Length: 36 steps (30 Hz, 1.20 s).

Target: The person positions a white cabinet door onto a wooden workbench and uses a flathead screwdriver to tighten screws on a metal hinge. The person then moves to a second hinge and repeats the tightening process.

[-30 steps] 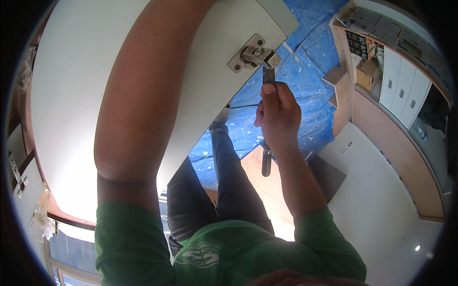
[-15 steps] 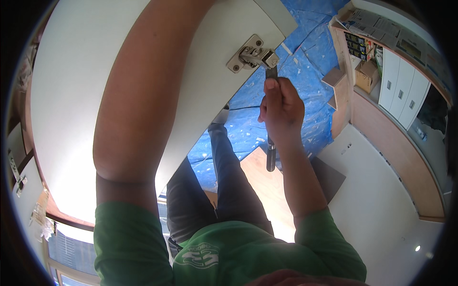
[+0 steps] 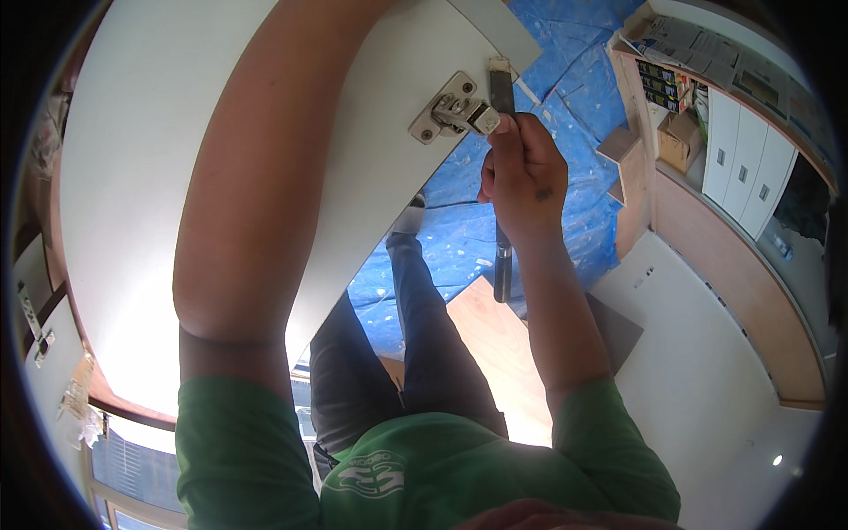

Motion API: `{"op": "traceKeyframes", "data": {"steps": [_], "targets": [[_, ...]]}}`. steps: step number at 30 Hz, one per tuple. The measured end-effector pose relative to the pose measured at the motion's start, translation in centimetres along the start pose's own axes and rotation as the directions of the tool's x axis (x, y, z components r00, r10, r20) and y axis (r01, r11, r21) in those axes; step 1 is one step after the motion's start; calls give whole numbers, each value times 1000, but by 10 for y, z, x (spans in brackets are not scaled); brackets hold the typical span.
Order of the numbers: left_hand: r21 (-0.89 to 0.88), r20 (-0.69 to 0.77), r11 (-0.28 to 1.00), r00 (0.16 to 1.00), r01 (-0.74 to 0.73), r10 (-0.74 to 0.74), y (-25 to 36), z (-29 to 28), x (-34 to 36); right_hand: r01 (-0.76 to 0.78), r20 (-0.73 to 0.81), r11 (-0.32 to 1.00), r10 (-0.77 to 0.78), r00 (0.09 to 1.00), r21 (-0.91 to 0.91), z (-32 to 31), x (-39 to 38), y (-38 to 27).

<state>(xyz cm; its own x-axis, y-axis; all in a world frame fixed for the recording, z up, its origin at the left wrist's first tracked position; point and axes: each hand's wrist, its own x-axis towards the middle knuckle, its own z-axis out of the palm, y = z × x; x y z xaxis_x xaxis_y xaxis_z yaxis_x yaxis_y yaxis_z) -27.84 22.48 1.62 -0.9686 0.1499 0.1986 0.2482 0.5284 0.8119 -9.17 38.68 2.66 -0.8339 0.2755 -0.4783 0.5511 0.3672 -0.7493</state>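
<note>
My left forearm point(image 3: 265, 168) reaches up across a white cabinet door panel point(image 3: 141, 159); the hand itself is past the upper edge of the picture. A metal concealed hinge point(image 3: 450, 108) is screwed to the panel near its edge, its arm sticking out toward the right. Beside that hinge arm, my right hand point(image 3: 527, 177) is closed round a long dark tool with a flat upper part, a pale tip and a black handle point(image 3: 503, 274). Its exact kind is unclear. The thumb is at the free end of the hinge arm, and the tool's upper part rises past it.
Blue sheeting point(image 3: 459, 234) covers the floor below the panel, with my legs and a foot over it. A plywood board point(image 3: 499, 340) lies near my legs. To the right are a wooden-edged cabinet frame point(image 3: 777, 327), a cardboard box point(image 3: 680, 140) and white drawers point(image 3: 738, 163).
My right hand has moved slightly up, carrying the tool, whose upper end now shows above the hinge. The hinge and panel have shifted a little to the left.
</note>
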Motion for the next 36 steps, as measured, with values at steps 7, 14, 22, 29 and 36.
{"op": "traceKeyframes", "data": {"steps": [7, 14, 22, 29, 36], "targets": [[6, 79, 990, 987, 142, -142, 15, -8, 0, -12, 38, 1000, 13, 999, -23, -1, -15, 5], [-17, 51, 999, 998, 46, -45, 9, -10, -1, 3, 21, 993, 0, 1000, -117, -1, -26, 13], [-65, 102, 987, 984, 150, -143, 16, -13, -2, 10, 7, 997, -9, 1000, -78, 1, -5, 4], [-68, 37, 996, 998, 62, -60, 7, -3, -2, -13, 39, 1000, 14, 999, -22, 0, 1, -3], [-24, 72, 992, 990, 124, -122, 10, -9, 0, 29, 46, 990, -23, 999, -138, -5, -30, 24]]}}
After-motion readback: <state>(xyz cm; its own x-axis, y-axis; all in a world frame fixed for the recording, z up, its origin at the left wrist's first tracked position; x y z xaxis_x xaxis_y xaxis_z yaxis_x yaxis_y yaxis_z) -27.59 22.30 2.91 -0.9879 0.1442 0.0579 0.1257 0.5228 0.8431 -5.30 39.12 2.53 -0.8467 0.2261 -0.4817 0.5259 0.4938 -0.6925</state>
